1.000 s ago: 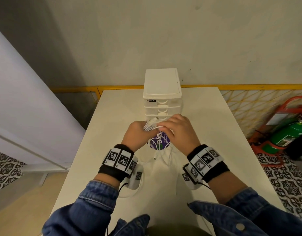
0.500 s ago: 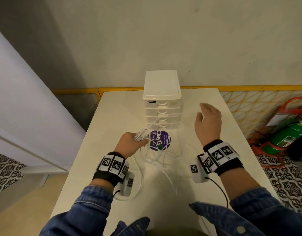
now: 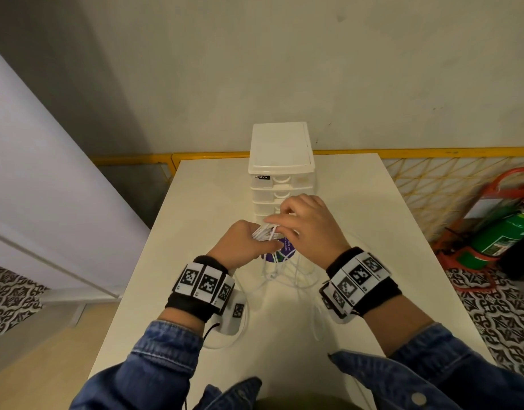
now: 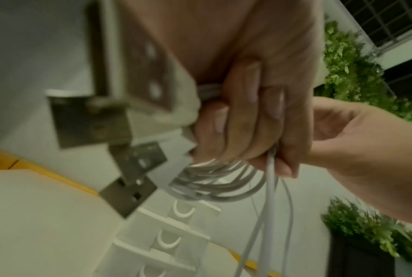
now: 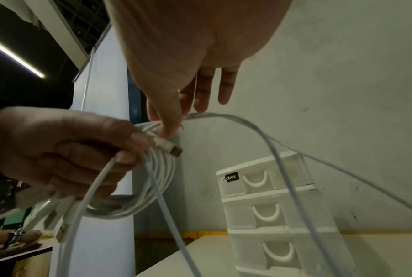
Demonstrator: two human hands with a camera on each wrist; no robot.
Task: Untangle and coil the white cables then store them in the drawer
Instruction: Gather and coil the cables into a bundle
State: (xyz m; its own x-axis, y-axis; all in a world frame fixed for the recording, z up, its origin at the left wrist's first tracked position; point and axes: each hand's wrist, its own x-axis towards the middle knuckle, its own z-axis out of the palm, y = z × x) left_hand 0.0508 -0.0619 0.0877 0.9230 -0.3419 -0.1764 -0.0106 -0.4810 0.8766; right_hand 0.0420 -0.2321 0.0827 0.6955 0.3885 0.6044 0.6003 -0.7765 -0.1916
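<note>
My left hand (image 3: pixel 243 247) grips a bundle of coiled white cable (image 3: pixel 265 231) above the table, in front of the white drawer unit (image 3: pixel 281 176). In the left wrist view its fingers (image 4: pixel 243 116) curl round the cable loops (image 4: pixel 214 183), with USB plugs (image 4: pixel 129 165) sticking out. My right hand (image 3: pixel 305 229) is against the bundle, and its thumb and forefinger pinch a strand at the coil (image 5: pixel 153 168) near a small connector (image 5: pixel 169 147). A loose length of cable (image 5: pixel 283 168) arcs away from the right hand. The unit's drawers (image 5: pixel 266 211) are closed.
Loose white cable loops (image 3: pixel 287 276) lie on the white table (image 3: pixel 195 202) over a round purple sticker (image 3: pixel 280 253). A yellow railing (image 3: pixel 432 152) runs behind the table. A green fire extinguisher (image 3: pixel 503 235) in a red stand is on the floor to the right.
My right hand, which had swung out to the right pulling cable, has come back to the bundle in my left hand. The left hand has risen slightly toward the drawer unit.
</note>
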